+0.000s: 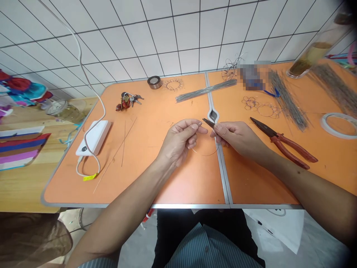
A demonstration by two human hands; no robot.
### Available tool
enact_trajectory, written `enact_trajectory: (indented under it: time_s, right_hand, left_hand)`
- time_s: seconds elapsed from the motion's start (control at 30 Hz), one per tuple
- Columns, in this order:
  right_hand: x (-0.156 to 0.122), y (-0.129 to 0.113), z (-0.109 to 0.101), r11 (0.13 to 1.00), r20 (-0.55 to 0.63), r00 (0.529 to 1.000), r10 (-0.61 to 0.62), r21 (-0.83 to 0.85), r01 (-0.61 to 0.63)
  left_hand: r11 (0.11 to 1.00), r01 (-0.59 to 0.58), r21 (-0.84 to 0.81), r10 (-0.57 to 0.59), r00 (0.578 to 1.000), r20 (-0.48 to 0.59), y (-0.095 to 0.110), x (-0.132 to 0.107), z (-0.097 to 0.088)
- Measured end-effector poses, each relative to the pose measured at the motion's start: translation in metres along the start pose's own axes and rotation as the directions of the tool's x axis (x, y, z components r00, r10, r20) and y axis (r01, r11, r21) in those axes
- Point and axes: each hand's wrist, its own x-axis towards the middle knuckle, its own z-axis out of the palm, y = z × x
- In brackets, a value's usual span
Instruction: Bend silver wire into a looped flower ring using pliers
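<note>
Hands: left (181,139) pinches wire (205,153); right (235,137) grips pliers (208,122), apparently.

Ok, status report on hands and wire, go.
Left hand pinching thin wire. Right hand gripping small pliers at the wire. Red-handled pliers lying beside, apart.

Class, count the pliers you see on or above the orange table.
2: red-handled pliers lie on the table, right of the right hand; small pliers are held in that hand, handles hidden.
</note>
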Motion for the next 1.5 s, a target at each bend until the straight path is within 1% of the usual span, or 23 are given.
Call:
enact_trajectory:
  time_s: [0.17,0.27,0.37,0.47,0.57,0.67,0.8,0.93,1.03,1.13,1.2,1.37,1.5]
  right_hand:
    - [0.001,-0.003,-0.001,0.997,-0.027,1.0,-0.015,-0.071,0.014]
    - [0.002,-0.003,-0.002,0.992,-0.026,0.999,-0.029,-0.123,0.025]
    - [0.003,-0.003,-0.003,0.985,-0.059,0.998,-0.008,-0.174,-0.003]
    - [0.001,-0.006,-0.002,0.99,-0.149,0.989,-0.003,-0.142,-0.019]
    - [-0.001,-0.013,0.002,0.998,-0.198,0.98,-0.023,-0.059,0.012]
    - [-0.003,-0.015,0.007,0.999,-0.206,0.978,-0.03,-0.017,0.027]
    - [-0.002,-0.011,0.009,0.999,-0.223,0.975,-0.013,-0.045,0.003]
    - [-0.001,-0.007,0.01,0.999,-0.218,0.976,-0.001,-0.036,-0.007]
    - [-0.001,-0.006,0.01,1.0,-0.204,0.979,-0.013,-0.012,0.01]
    - [-0.002,-0.007,0.011,0.999,-0.188,0.982,-0.011,0.031,0.017]
    - [-0.002,-0.008,0.011,0.999,-0.184,0.983,-0.007,0.038,0.015]
    - [-0.003,-0.008,0.012,1.0,-0.183,0.983,0.003,-0.023,-0.007]
    - [-0.002,-0.007,0.012,0.999,-0.177,0.984,-0.026,-0.049,0.018]
  left_hand:
    - [1.0,0.014,0.006,-0.014,1.0,0.015,0.0,0.0,0.001]
    - [1.0,-0.009,0.03,0.01,0.999,-0.033,0.002,0.001,0.0]
    - [0.996,-0.068,0.059,0.074,0.992,-0.099,0.003,0.003,-0.003]
    - [0.987,-0.124,0.098,0.136,0.981,-0.135,0.002,0.004,-0.004]
    - [0.982,-0.136,0.127,0.152,0.981,-0.124,-0.002,0.002,-0.002]
    - [0.988,-0.1,0.119,0.109,0.991,-0.079,-0.007,0.0,0.002]
    - [0.998,-0.024,0.065,0.025,1.0,-0.017,-0.012,0.0,0.005]
    - [0.999,0.045,-0.002,-0.045,0.999,-0.011,-0.013,0.003,0.004]
    - [0.991,0.122,-0.05,-0.122,0.992,-0.012,-0.012,0.004,0.004]
    - [0.972,0.215,-0.098,-0.216,0.976,0.002,-0.009,0.004,0.004]
    - [0.957,0.257,-0.132,-0.258,0.966,0.011,-0.008,0.004,0.004]
    - [0.938,0.295,-0.181,-0.294,0.955,0.033,-0.008,0.006,0.001]
    - [0.925,0.324,-0.197,-0.321,0.946,0.049,-0.01,0.007,-0.002]
